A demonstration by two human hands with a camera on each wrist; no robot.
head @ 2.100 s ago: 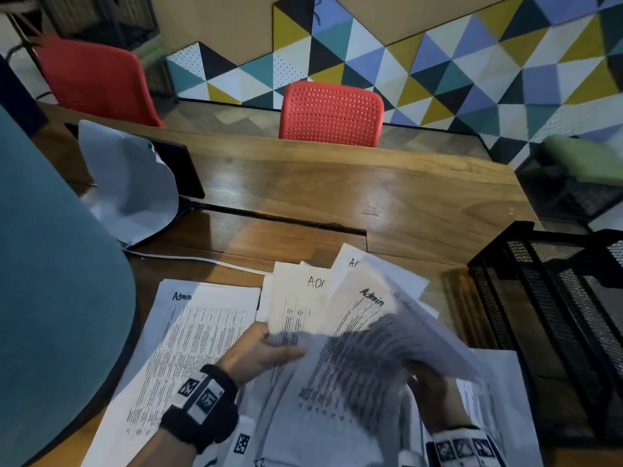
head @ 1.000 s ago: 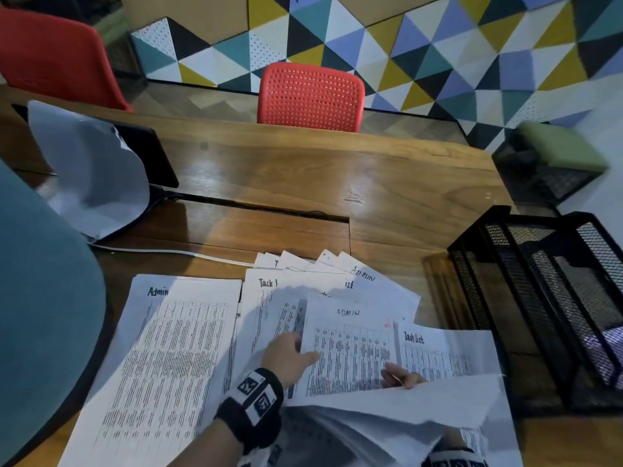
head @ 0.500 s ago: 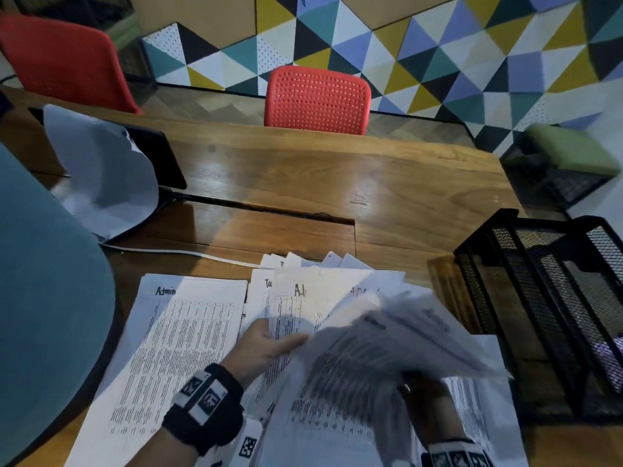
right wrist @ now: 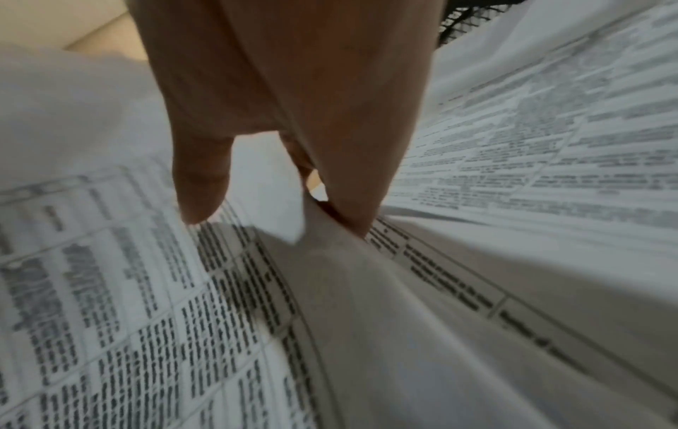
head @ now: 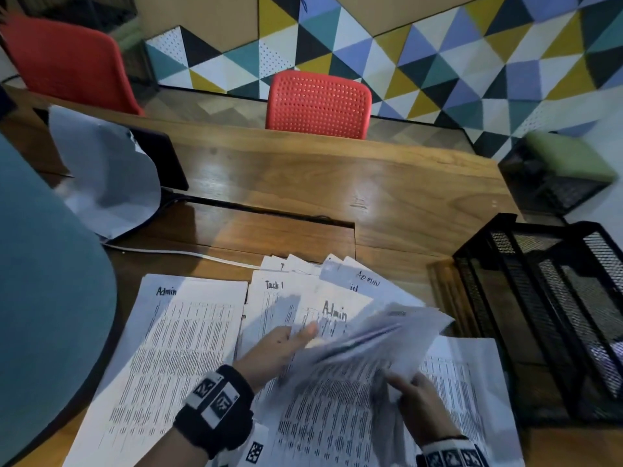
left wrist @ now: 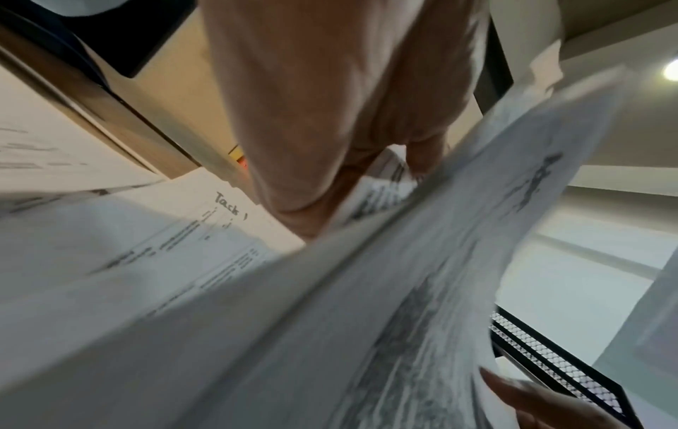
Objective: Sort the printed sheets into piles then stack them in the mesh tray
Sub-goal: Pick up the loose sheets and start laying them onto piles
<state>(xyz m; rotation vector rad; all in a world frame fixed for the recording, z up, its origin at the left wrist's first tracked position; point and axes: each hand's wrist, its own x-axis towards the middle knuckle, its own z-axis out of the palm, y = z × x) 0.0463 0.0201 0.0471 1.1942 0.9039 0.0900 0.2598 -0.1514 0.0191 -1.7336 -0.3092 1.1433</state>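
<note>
Printed sheets cover the near table. An "Admin" pile (head: 188, 348) lies flat at the left. A loose fan of sheets (head: 323, 291) marked "Task" and "Admin" lies in the middle. My right hand (head: 414, 399) (right wrist: 275, 220) pinches the near edge of a lifted, blurred bundle of sheets (head: 364, 348) (right wrist: 366, 319). My left hand (head: 286, 342) (left wrist: 359, 197) reaches under that bundle (left wrist: 403, 290) with straight fingers resting on the fan; most fingers are hidden by paper. The black mesh tray (head: 539, 298) stands at the right, apart from both hands.
More sheets (head: 465, 382) lie under my right hand beside the tray. A crumpled white sheet (head: 108, 183) leans on a dark device at the back left, with a white cable (head: 175, 252) running from it. Red chairs (head: 318, 102) stand behind the table.
A second ago the bundle was folded toward me; my right hand has flipped it back up over the fan. My left hand has stayed on the fan, now on an "Admin" sheet.
</note>
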